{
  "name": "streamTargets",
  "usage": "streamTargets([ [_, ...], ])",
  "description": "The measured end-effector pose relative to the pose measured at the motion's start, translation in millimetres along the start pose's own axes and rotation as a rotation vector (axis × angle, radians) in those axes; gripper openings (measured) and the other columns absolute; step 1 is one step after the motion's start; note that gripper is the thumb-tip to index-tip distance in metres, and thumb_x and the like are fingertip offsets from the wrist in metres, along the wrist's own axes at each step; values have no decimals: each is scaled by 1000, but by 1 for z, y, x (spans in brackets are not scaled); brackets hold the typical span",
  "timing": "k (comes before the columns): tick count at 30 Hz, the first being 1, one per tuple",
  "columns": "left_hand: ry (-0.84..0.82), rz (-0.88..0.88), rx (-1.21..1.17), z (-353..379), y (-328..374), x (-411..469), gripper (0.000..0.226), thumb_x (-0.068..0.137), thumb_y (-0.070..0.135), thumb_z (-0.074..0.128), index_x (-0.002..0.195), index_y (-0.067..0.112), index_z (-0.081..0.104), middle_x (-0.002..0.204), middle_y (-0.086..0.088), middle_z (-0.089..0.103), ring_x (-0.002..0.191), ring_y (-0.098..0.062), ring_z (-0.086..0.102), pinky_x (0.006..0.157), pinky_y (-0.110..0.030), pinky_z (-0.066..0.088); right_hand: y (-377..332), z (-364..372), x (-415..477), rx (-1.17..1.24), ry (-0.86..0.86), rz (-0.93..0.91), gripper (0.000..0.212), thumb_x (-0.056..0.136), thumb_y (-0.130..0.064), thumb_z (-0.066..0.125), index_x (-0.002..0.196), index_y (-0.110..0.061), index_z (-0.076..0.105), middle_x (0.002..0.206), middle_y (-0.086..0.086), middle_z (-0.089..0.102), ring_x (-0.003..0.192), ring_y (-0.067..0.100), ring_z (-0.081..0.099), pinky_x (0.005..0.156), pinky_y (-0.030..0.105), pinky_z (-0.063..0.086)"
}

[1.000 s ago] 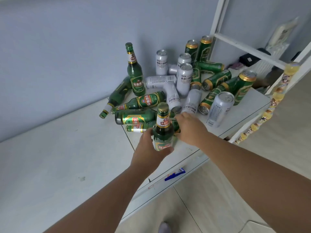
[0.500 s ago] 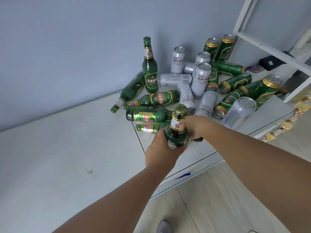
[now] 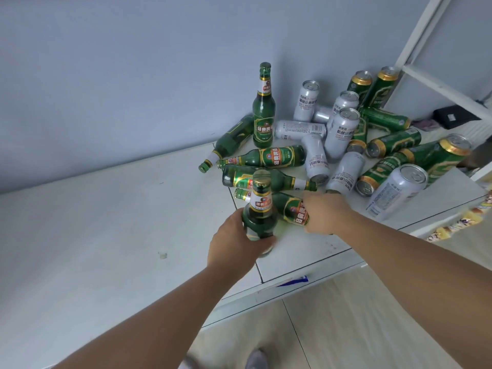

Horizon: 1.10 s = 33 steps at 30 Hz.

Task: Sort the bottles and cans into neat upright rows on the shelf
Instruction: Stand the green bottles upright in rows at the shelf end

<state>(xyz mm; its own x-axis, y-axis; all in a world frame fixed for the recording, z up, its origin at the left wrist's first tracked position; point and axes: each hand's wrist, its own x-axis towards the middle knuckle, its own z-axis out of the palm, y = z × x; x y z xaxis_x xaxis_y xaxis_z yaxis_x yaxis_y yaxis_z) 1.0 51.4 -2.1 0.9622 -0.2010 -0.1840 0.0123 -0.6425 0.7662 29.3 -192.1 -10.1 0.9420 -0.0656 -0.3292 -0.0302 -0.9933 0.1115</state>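
My left hand (image 3: pixel 234 243) grips the body of an upright green bottle (image 3: pixel 260 206) just above the white shelf top (image 3: pixel 106 235). My right hand (image 3: pixel 327 213) grips a green bottle lying on its side (image 3: pixel 290 206) right beside it. Behind them lie three more green bottles (image 3: pixel 269 157), and one green bottle stands upright (image 3: pixel 263 110) by the wall. Further right is a jumble of silver cans (image 3: pixel 340 129) and green cans (image 3: pixel 394 141), some standing, most on their sides.
A silver can (image 3: pixel 396 191) leans near the shelf's front right edge. A white frame (image 3: pixel 436 83) rises at the right, with a black object (image 3: pixel 455 117) behind it. Bare shelf surface stretches to the left. Wooden floor (image 3: pixel 346 328) lies below.
The view shifted, so the pile sits further right. My left hand still holds the upright bottle; my right hand has closed around the lying bottle beside it.
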Motion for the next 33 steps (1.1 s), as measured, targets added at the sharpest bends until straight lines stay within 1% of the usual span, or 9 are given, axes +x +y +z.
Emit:
streamTargets([
  [3,38,-2,-4,-16,-7,-2,59,66,55,82,117,43,56,105,20,67,97,-9,64,83,-35,56,-2,4,-5,81,66,0,52,75,-41,70,115,-18,48,92,-5,56,75,19,55,63,30,48],
  [7,81,-1,-16,-37,-15,-6,61,66,55,83,120,42,56,105,19,67,97,-8,64,81,-35,57,-17,7,-11,334,104,23,64,64,-51,72,120,-29,49,103,-7,63,85,19,62,72,34,55],
  [10,115,-31,-61,-54,-21,-10,61,64,55,84,118,42,58,102,20,69,95,-6,65,78,-39,60,-38,6,-14,450,124,54,64,65,-49,72,122,-30,48,104,-7,63,90,21,64,77,38,55],
  [14,159,-64,-97,-82,-32,-15,66,59,60,82,118,41,60,101,19,70,92,-9,68,77,-41,61,-72,-4,-16,610,171,55,53,69,-43,77,110,-24,48,98,-6,60,89,21,61,75,37,52],
  [17,186,-93,-113,-107,-44,-21,60,61,55,85,114,41,61,98,20,69,88,-8,68,73,-40,62,-105,-16,-17,748,195,23,58,68,-41,82,112,-23,47,100,-6,62,90,19,61,77,37,53],
  [19,205,-106,-129,-126,-53,-25,59,58,56,84,111,41,62,96,20,70,86,-8,69,72,-40,62,-131,-26,-17,847,220,1,65,66,-39,84,117,-23,47,103,-6,63,93,18,63,81,37,53],
  [23,236,-102,-143,-168,-77,-29,57,55,59,82,107,43,63,95,20,71,82,-8,71,68,-40,62,-190,-43,-16,1017,228,-48,68,65,-31,88,119,-22,47,100,-9,64,90,9,63,76,30,52],
  [28,292,-104,-169,-230,-118,-27,53,55,56,81,102,43,63,94,21,71,84,-8,70,73,-41,61,-273,-58,-5,1107,260,-67,66,65,-28,89,117,-25,49,100,-11,64,90,7,64,76,30,55],
  [33,344,-131,-156,-294,-169,-26,46,62,47,85,102,38,64,93,18,70,84,-10,69,71,-36,59,-358,-74,8,1199,231,-84,68,65,-22,90,119,-28,48,102,-13,64,90,3,63,68,21,48],
])
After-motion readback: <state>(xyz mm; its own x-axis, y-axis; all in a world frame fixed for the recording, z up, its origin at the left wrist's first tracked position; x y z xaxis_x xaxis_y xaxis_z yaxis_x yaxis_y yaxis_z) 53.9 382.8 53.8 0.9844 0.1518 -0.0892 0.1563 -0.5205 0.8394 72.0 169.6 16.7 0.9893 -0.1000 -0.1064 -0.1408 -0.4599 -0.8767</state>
